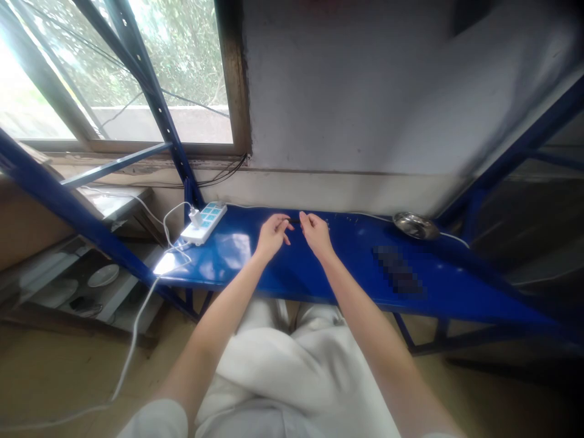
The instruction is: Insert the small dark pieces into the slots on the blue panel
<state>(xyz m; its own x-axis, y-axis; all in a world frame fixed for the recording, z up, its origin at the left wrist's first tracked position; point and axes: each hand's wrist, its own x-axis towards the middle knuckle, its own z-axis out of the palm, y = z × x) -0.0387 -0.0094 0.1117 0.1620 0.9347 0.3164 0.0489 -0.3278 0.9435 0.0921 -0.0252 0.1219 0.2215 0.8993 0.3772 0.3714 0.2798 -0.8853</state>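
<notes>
Both hands are raised over the blue tabletop [283, 267], a short gap apart. Between them runs a small, thin black piece [294, 221], too small to name. My left hand [274, 234] pinches its left end with thumb and forefinger, the other fingers loosely curled. My right hand [314, 232] is closed around the right end, its thumb on top. Some tiny loose bits [351, 219] lie on the tabletop to the right of my right hand; their kind cannot be made out.
A white power strip [205, 223] with a plug and white cable lies at the tabletop's left end. At the back right sits a shiny metal dish [416, 225]. A blurred dark object [398, 271] lies nearer. Blue metal posts [157, 109] rise at both sides.
</notes>
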